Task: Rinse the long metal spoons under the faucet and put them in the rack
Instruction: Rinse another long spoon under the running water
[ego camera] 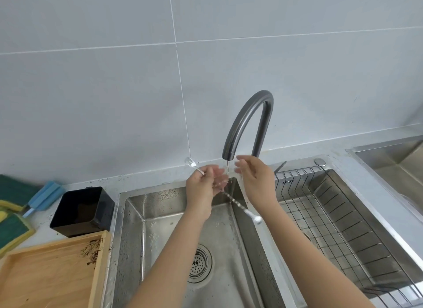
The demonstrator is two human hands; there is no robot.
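My left hand (pixel 203 184) is closed around a long metal spoon (pixel 238 204) over the left sink basin (pixel 132 216). One end of the spoon pokes out past my knuckles at the upper left. Its twisted stem runs down to the right and ends in a small knob. A thin stream of water falls from the curved faucet (pixel 247 117) onto the fingers of my left hand. My right hand (pixel 254 172) hovers just right of the spout, fingers apart and holding nothing. The wire rack (pixel 343 218) sits in the right basin, and I see nothing in it.
A black square container (pixel 82 211) stands left of the sink, with a wooden tray (pixel 45 271) bearing brown crumbs in front of it. Green-and-yellow sponges (pixel 11 229) and a blue brush (pixel 43 197) lie at the far left. Another steel basin (pixel 393 156) sits at the far right.
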